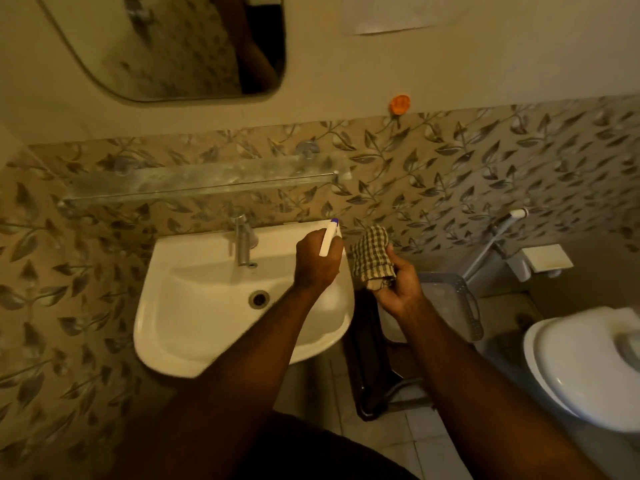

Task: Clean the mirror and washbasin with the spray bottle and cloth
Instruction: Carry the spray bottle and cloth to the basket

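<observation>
Two arms reach forward from my view, over a wall of leaf-patterned tiles (450,174) that fills most of the scene. Up in the top left I see the mirror (166,46), rounded at its lower corners, with a dim reflection in it. Below it a glass shelf (194,183) runs along the tiles. The white washbasin (194,306) hangs under that shelf, its chrome tap (242,242) at the back rim and the drain (259,298) near the middle of the bowl. To the right, low down, I see a white toilet (575,368), and between it and the basin a grey perforated basket (460,306) on the floor. A hand shower hose (498,237) hangs on the wall beyond the basket.

My left hand (317,263) hovers over the right rear part of the washbasin, fingers wrapped tight around the spray bottle (329,237), whose white head and purple tip point toward the tiles; the bottle's body is hidden by the hand. My right hand (398,285) sits just beside it, off the basin's right edge, fingers curled closed on the bunched checked cloth (372,258). An orange wall hook (400,105) sits on the plain wall above.
</observation>
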`<state>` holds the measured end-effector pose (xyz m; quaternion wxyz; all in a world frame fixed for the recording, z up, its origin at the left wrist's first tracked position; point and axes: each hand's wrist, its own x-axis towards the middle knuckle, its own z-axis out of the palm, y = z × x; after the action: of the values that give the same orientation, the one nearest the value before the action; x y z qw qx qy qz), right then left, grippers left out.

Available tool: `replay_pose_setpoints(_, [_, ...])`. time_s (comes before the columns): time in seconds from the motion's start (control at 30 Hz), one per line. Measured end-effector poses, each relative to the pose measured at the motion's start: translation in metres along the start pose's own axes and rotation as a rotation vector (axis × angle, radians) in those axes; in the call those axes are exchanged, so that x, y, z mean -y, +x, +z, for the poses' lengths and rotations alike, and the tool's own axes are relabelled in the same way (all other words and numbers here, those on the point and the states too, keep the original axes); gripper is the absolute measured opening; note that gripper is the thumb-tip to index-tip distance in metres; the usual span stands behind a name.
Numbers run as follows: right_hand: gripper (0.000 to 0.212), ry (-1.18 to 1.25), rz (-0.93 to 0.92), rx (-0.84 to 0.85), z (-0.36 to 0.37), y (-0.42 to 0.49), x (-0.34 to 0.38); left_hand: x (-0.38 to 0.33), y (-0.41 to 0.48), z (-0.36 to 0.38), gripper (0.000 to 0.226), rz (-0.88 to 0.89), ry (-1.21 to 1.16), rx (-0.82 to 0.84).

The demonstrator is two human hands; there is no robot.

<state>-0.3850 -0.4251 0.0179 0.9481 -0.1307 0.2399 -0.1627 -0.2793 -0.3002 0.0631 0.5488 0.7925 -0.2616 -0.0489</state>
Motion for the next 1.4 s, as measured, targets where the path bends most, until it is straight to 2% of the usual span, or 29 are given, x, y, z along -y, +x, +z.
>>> replay_pose_setpoints(0.1, [0.049,0.017,-0.068,-0.034,-0.02,-0.002,0.022,-0.012,0.006,0.033,0.022,0.042,-0.034,0.048])
replay_pose_setpoints(0.23, [0.05,0.067,-0.145,-0.081,-0.042,-0.001,0.053,-0.014,0.02,0.08,0.02,0.07,-0.053,0.157])
replay_pose_setpoints(0.4, [0.046,0.075,-0.217,-0.288,-0.086,0.004,0.089,0.002,0.037,0.141,0.026,0.068,-0.039,0.3])
replay_pose_setpoints(0.53, [0.044,0.071,-0.291,-0.408,-0.128,0.005,0.114,0.016,0.042,0.191,0.026,0.157,0.005,0.338])
replay_pose_setpoints(0.67, [0.045,-0.023,-0.239,-0.514,-0.181,0.018,0.132,0.038,0.045,0.237,0.028,0.119,-0.002,0.317])
replay_pose_setpoints(0.77, [0.045,-0.112,-0.158,-0.564,-0.218,0.037,0.138,0.066,0.034,0.277,0.025,-0.018,-0.052,0.374])
replay_pose_setpoints(0.87, [0.036,-0.273,-0.151,-0.584,-0.254,0.058,0.14,0.102,0.02,0.317,0.036,-0.13,-0.063,0.357])
replay_pose_setpoints(0.97, [0.025,-0.526,-0.112,-0.709,-0.287,0.081,0.145,0.135,0.014,0.353,0.037,-0.217,-0.023,0.391])
replay_pose_setpoints(1.1, [0.024,-0.932,-0.055,-0.85,-0.324,0.111,0.152,0.168,0.011,0.384,0.041,-0.413,-0.083,0.391])
replay_pose_setpoints(1.3, [0.04,-1.369,-0.115,-0.896,-0.349,0.131,0.146,0.198,0.012,0.41,0.04,-0.399,-0.083,0.381])
replay_pose_setpoints(1.4, [0.045,-1.434,-0.094,-0.895,-0.362,0.14,0.139,0.207,0.015,0.412,0.047,-0.343,-0.072,0.379])
